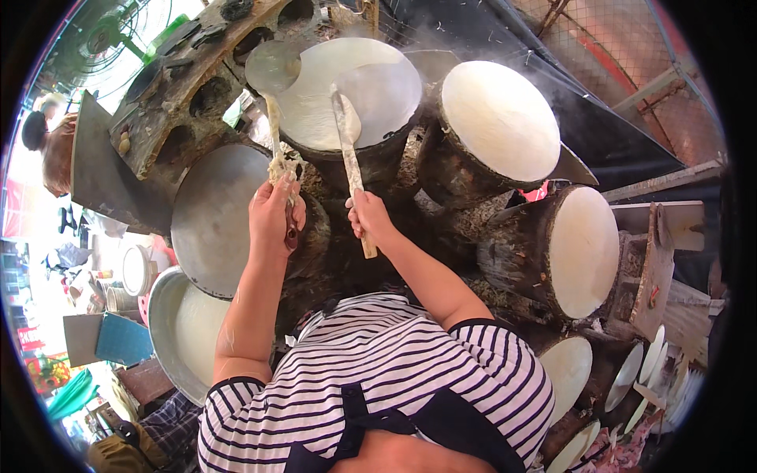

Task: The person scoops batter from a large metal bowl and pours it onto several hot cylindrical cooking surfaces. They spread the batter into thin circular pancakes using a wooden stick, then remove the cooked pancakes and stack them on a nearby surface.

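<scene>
My left hand grips the handle of a ladle. Pale, sticky batter clings in lumps to the shaft just above my fingers. The ladle's bowl hangs over the left rim of a round, drum-like griddle. White batter covers much of that griddle, and a greyer area lies at its right. In my right hand is a long, flat spatula smeared with batter, its blade reaching over the griddle. A pale rounded patch beside the blade is hard to identify. Below and left is a bare grey round plate.
More batter-white griddles on dark drums curve around the right side, with steam at the back. A large basin of whitish liquid stands by my left arm. A fan and a soot-dark board with holes are at upper left.
</scene>
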{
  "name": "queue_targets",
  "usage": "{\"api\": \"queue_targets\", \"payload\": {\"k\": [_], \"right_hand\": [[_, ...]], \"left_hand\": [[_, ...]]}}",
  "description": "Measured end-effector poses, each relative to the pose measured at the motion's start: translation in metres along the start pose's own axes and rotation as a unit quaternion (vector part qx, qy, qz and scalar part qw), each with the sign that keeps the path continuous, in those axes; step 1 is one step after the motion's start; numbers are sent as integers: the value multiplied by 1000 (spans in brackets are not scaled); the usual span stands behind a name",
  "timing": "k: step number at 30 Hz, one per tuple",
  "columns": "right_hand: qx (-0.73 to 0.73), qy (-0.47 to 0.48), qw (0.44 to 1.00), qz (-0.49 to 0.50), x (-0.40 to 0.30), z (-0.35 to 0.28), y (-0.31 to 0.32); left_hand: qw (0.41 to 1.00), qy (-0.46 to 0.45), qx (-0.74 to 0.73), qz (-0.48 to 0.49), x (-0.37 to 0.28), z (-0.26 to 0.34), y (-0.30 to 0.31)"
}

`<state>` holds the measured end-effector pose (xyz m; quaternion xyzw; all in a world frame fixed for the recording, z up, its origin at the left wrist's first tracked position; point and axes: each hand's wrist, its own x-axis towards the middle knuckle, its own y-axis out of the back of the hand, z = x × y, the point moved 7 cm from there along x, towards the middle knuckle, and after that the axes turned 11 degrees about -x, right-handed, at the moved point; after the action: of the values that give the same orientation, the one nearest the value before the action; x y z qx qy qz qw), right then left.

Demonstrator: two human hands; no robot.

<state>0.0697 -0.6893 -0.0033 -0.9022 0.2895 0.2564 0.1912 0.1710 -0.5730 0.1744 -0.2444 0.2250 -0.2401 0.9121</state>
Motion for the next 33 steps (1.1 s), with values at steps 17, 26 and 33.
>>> {"api": "queue_targets", "payload": {"k": [17, 26, 33], "right_hand": [[-100, 0, 995, -27, 3, -32, 85], [-347, 93, 933, -15, 14, -41, 86], [-250, 0, 968, -31, 25, -77, 155]], "left_hand": [[999, -1, 41, -20, 8, -35, -64], [999, -6, 51, -15, 7, -47, -89], [1000, -3, 17, -2, 10, -60, -105]]}}
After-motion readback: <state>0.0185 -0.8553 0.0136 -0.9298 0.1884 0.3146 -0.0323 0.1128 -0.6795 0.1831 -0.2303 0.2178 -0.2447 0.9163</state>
